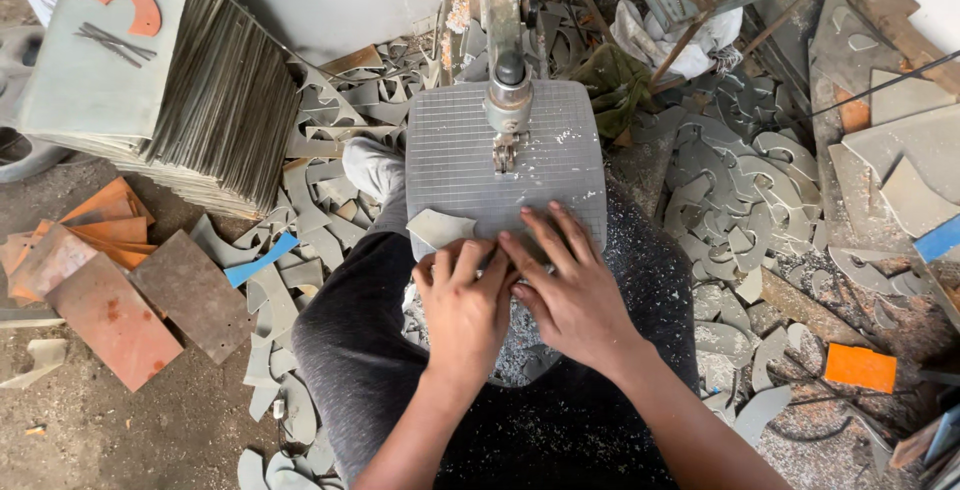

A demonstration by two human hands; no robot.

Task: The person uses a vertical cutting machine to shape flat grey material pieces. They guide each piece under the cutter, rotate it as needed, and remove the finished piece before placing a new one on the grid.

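A thin grey sheet piece (440,227) lies flat on the gridded saw table (560,165), toward its near left corner, with one curved edge already cut out. The left hand (463,302) rests palm down at the table's near edge, fingers extended and close together, fingertips pressing on or just beside the piece's near edge; it grips nothing. The right hand (572,290) lies palm down just beside it, fingers spread wider across the table surface, likewise flat and grasping nothing. The two hands touch at the thumbs. Both forearms rise from the bottom of the frame, converging over the person's dark-trousered lap. Beyond the fingertips, the saw's blade guide (507,100) stands upright above the table. A stack of grey sheets (190,100) sits at far left; curved grey offcuts (740,190) litter the floor at right, and rust-coloured plates (110,315) lie at near left.
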